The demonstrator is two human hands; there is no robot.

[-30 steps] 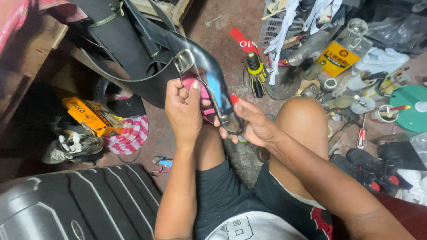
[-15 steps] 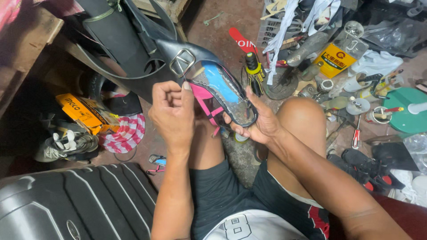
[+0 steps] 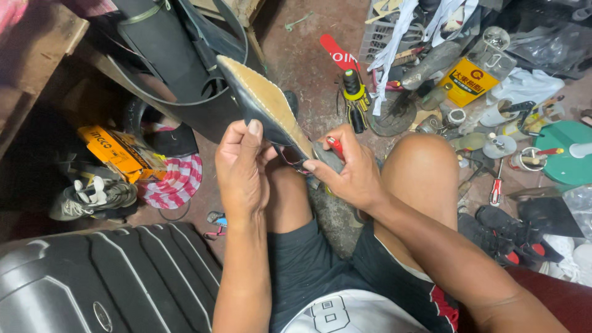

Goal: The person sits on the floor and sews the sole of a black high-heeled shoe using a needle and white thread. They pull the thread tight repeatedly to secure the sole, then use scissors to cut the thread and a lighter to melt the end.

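A black shoe [image 3: 262,102] with a pointed toe is held above my lap, turned so its tan sole faces up. My left hand [image 3: 242,168] grips it from the left side, thumb pressed on the black edge. My right hand [image 3: 346,170] holds the heel end from the right and also pinches a small red-handled tool [image 3: 335,147] against it. Pink lining shows just below the sole between my hands. Both hands touch the shoe over my bare knees.
A dark ribbed suitcase [image 3: 105,277] lies at the lower left. Black rubber sheets [image 3: 166,55] hang behind the shoe. An orange box [image 3: 114,151], a checked cloth [image 3: 176,182] and a sneaker [image 3: 92,197] sit left. Tools, a yellow can [image 3: 472,80] and a green lid [image 3: 570,157] crowd the right floor.
The shoe has been flipped over: earlier its open top and pink lining faced me, now the tan sole faces up. Both hands shifted their grip around it.
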